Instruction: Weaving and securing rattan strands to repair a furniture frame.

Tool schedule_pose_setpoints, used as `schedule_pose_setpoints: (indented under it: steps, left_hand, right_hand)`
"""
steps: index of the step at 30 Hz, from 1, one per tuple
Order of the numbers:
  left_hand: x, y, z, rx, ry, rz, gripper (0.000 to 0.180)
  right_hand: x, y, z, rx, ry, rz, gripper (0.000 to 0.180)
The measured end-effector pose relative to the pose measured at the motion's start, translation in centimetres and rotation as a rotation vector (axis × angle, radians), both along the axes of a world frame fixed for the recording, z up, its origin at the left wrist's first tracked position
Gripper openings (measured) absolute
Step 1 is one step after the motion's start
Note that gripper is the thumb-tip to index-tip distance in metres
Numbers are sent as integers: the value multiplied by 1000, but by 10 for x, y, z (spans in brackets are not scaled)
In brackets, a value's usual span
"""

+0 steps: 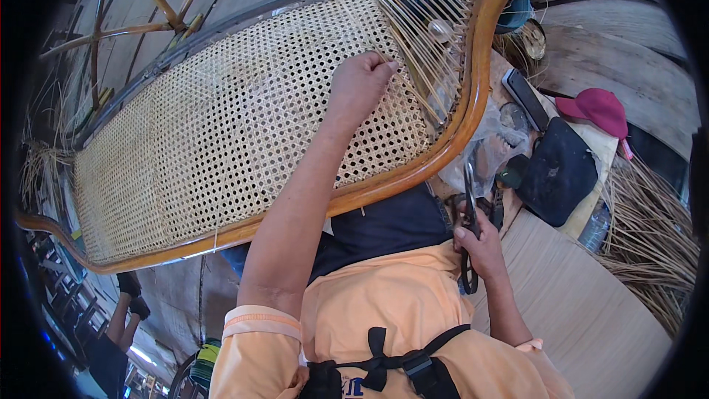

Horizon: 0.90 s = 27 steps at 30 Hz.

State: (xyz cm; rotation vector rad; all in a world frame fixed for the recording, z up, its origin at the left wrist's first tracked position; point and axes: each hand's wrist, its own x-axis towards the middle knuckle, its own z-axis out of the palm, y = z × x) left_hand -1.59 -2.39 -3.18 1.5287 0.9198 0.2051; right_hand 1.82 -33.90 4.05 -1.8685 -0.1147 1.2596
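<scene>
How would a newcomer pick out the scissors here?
Start at the big wooden frame, at its curved right end. Below that, find the right hand; the scissors are in its grip, metal end up. Their long shape and dark handle loop set them apart from the clear bag nearby.

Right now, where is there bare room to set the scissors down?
The pale board has a broad bare patch between the right hand, holding the scissors, and the bundle of cane strips. Another shows on the weathered planks above the red cap. It is crowded from the wooden rail to that cap: plastic bag, black device, black pad.
</scene>
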Motion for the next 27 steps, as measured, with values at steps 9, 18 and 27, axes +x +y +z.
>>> schedule_pose_setpoints:
  steps: [9,18,27]
  left_hand:
    - [17,32,-12,176,55,133,24]
    - [17,70,-16,186,-25,120,24]
    - [20,81,-15,154,-6,54,25]
  right_hand:
    - [-1,-37,-15,-122,-330,236,41]
    - [8,97,24,202,561,-99,44]
    - [8,225,-36,225,525,-214,52]
